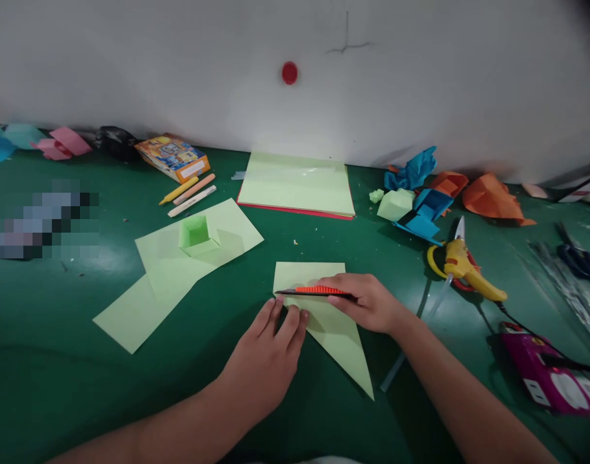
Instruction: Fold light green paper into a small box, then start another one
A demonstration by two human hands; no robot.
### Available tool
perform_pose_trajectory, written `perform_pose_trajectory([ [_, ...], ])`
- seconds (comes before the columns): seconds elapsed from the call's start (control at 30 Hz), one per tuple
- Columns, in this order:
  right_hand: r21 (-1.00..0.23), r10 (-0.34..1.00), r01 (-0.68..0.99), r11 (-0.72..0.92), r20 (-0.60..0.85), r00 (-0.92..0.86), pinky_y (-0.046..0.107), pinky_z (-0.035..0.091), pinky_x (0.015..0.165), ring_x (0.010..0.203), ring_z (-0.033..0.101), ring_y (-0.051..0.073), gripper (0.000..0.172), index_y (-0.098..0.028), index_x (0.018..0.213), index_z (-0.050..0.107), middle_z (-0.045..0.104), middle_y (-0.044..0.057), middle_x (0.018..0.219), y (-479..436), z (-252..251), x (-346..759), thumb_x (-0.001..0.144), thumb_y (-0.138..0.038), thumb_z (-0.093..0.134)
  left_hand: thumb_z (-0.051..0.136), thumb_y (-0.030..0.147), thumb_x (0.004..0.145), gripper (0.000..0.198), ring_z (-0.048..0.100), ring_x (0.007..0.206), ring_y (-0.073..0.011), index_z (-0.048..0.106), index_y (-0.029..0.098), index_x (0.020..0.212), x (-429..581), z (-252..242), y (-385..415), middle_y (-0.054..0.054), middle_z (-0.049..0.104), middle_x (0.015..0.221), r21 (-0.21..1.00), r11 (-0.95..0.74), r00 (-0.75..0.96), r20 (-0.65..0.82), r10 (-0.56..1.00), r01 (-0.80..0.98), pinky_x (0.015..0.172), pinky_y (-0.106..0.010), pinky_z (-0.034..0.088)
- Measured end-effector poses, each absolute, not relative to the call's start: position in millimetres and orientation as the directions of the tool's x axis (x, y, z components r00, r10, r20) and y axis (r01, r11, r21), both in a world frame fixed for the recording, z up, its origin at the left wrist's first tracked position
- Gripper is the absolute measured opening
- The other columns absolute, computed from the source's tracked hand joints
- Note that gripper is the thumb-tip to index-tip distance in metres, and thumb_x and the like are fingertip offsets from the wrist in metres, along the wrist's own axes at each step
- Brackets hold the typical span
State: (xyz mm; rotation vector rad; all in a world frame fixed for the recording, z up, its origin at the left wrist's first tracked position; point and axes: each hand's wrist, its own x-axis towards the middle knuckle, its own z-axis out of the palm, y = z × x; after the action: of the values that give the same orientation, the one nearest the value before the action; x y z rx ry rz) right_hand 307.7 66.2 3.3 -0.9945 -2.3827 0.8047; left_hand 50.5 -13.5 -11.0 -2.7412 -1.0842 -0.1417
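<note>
A folded light green paper sheet (318, 274) lies on the green table (57, 361), ending in a point toward me. My left hand (268, 361) presses flat on its near left part, fingers stretched out. My right hand (369, 303) is closed around an orange utility knife (318, 291), whose blade lies across the paper, tip pointing left just above my left fingertips.
A small green paper box (198, 233) sits on loose green sheets (178, 270) to the left. Also here: a paper stack (297, 183), markers (191, 192), an orange box (171, 156), a yellow glue gun (466, 267), scissors (580, 261), a purple box (549, 374), and coloured paper scraps (430, 193).
</note>
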Motion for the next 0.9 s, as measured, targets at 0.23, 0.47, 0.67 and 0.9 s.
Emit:
perform_pose_trajectory([
  [0.23, -0.631, 0.745, 0.518, 0.578, 0.149, -0.65, 0.033, 0.055, 0.089, 0.106, 0.073, 0.023, 0.037, -0.023, 0.136, 0.065, 0.076, 0.008, 0.123, 66.7, 2.4, 307.2, 0.105, -0.034, 0.049, 0.052, 0.033, 0.098, 0.052, 0.057, 0.131, -0.04, 0.06, 0.008, 0.144, 51.0, -10.6, -13.7, -0.017, 0.061, 0.137, -0.133, -0.719, 0.732, 0.128, 0.67, 0.682, 0.117, -0.052, 0.034],
  [0.47, -0.632, 0.741, 0.517, 0.577, 0.14, -0.657, 0.034, 0.055, 0.088, 0.106, 0.072, 0.024, 0.038, -0.021, 0.137, 0.064, 0.076, 0.008, 0.123, 67.6, 1.7, 307.8, 0.105, -0.034, 0.05, 0.054, 0.032, 0.097, 0.054, 0.057, 0.131, -0.0406, 0.059, 0.007, 0.144, 49.3, -11.7, -14.2, -0.018, 0.061, 0.136, -0.138, -0.721, 0.734, 0.131, 0.666, 0.679, 0.118, -0.052, 0.032],
  [0.67, -0.614, 0.736, 0.528, 0.586, 0.131, -0.664, 0.035, 0.055, 0.09, 0.106, 0.072, 0.024, 0.038, -0.022, 0.138, 0.064, 0.076, 0.009, 0.122, 68.0, 0.9, 308.0, 0.105, -0.034, 0.048, 0.053, 0.031, 0.097, 0.053, 0.057, 0.13, -0.0397, 0.059, 0.007, 0.144, 50.5, -10.2, -12.9, -0.019, 0.061, 0.136, -0.134, -0.722, 0.734, 0.132, 0.666, 0.679, 0.118, -0.052, 0.033],
  [0.9, -0.581, 0.722, 0.527, 0.621, 0.161, -0.673, 0.035, 0.056, 0.091, 0.106, 0.072, 0.023, 0.038, -0.024, 0.138, 0.064, 0.076, 0.009, 0.121, 67.8, -1.2, 310.3, 0.106, -0.035, 0.047, 0.054, 0.031, 0.098, 0.051, 0.057, 0.13, -0.0375, 0.059, 0.009, 0.144, 51.0, -7.4, -12.9, -0.018, 0.06, 0.136, -0.096, -0.717, 0.723, 0.135, 0.678, 0.69, 0.119, -0.05, 0.03],
])
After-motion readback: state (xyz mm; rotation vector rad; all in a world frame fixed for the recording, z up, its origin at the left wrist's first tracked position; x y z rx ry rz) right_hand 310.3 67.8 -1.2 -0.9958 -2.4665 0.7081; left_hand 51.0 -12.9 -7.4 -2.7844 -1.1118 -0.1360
